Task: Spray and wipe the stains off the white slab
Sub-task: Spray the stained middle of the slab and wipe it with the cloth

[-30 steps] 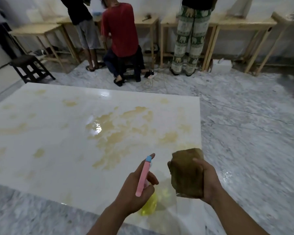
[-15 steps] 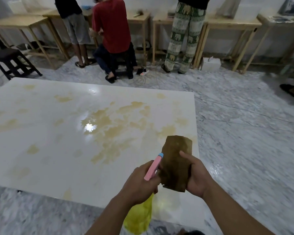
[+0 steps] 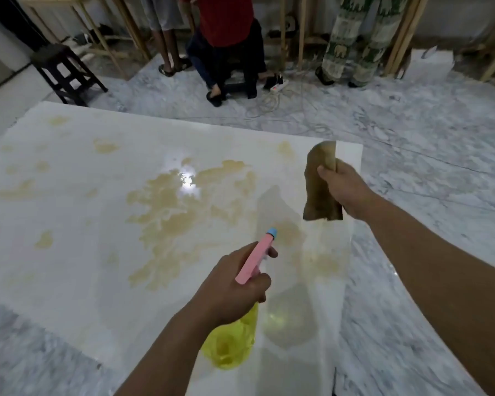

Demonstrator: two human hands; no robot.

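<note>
Grey-veined marble flooring (image 3: 412, 144) stretched across the room, and the white slab (image 3: 77, 218) lay flat on it, filling the left and middle of the view. The left hand (image 3: 232, 284) was clenched round the neck of a spray bottle (image 3: 232, 344), whose yellow body hung below the fist while its pink head with a blue nozzle tip (image 3: 272, 232) pointed up and away over the slab. One finger curled in front of the pink head; whether it pressed the trigger could not be told. The right hand (image 3: 345, 192) was held further out, near the slab's far right corner, and gripped a brown cloth (image 3: 317, 190) that hung in folds above the surface, not touching it. Between and beyond the hands, pale yellow-brown stains (image 3: 169, 212) spread in a large blotch around a bright reflection of light, with smaller patches scattered toward the left edge and the far side. A dull greyish shadow or wet patch lay on the slab just beside the bottle. Past the slab stood a dark stool (image 3: 63, 72) at the left, wooden tables' legs (image 3: 303, 38) along the wall, and three people (image 3: 229, 38) seen only from the waist down, with a power strip (image 3: 277, 84) and cables on the floor near their feet.
</note>
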